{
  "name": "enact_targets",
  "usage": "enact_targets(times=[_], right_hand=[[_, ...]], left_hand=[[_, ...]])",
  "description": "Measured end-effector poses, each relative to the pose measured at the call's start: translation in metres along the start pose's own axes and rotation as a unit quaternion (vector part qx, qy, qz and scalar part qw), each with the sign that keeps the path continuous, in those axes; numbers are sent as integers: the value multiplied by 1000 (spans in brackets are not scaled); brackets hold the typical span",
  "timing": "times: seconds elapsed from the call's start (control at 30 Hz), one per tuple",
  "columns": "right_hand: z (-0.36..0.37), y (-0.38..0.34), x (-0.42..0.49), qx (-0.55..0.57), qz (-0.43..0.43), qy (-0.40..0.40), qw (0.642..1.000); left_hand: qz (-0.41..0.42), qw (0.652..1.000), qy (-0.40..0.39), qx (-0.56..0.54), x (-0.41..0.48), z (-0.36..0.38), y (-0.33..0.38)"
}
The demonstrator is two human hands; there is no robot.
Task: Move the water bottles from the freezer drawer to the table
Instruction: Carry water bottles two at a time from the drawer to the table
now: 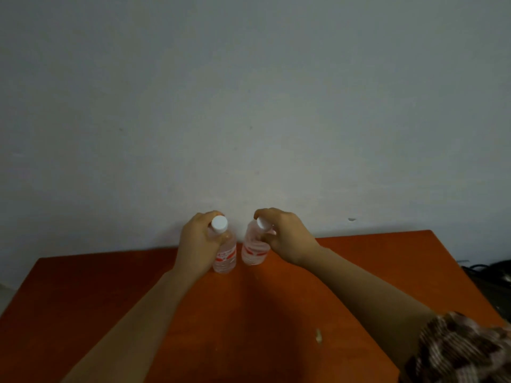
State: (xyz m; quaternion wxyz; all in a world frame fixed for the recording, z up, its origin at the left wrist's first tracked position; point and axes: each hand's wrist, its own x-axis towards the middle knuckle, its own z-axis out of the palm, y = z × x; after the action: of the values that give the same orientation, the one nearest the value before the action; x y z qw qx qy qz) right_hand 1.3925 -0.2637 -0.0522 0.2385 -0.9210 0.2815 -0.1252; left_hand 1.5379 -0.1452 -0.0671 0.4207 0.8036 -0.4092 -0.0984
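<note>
Orange was the table [110, 294], pushed up to a pale wall [249, 92]; two clear bottles with white caps and red labels were near its far edge, close together; the left hand [197, 241] gripped the left bottle [226, 254] at its neck; the right hand [284, 236] gripped the right bottle [254, 251], which leaned a little; a patterned sleeve [459, 352] showed on the right arm.

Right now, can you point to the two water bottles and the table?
left bottle [226, 257], head view, on its red-and-white label.
right bottle [253, 254], head view, on its label.
table [373, 255], head view, on bare orange top near the far edge.
</note>
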Motion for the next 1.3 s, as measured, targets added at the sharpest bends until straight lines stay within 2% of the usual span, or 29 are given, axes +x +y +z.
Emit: enact_targets(times=[0.17, 0.3, 0.43, 0.77, 0.93, 1.03, 1.13, 1.2, 1.3], right_hand=[[20, -11, 36, -14, 31, -17, 999], [28, -14, 58, -6, 56, -22, 998], [30, -15, 75, 8, 86, -3, 996], [32, -22, 62, 59, 148, -14, 987], [19, -23, 22, 88, 185, 7, 979], [0, -16, -19, 74, 191, 15, 979], [-25, -4, -73, 83, 209, 33, 974], [-38, 4, -108, 78, 219, 40, 972], [-33, 11, -152, 64, 237, 33, 969]], left_hand=[[-11, 999, 21, -47, 32, 5, -27], [-24, 997, 6, -76, 51, 6, -38], [-2, 997, -28, -70, 62, 10, -41], [-17, 995, -39, -92, 53, 13, -39], [-35, 999, -21, -29, 38, 13, -21], [31, 999, 24, 16, 12, 17, 4], [116, 993, 18, 12, -22, 32, 35], [155, 987, -26, 39, -42, 48, 46], [175, 947, -154, 223, -62, 78, 39]])
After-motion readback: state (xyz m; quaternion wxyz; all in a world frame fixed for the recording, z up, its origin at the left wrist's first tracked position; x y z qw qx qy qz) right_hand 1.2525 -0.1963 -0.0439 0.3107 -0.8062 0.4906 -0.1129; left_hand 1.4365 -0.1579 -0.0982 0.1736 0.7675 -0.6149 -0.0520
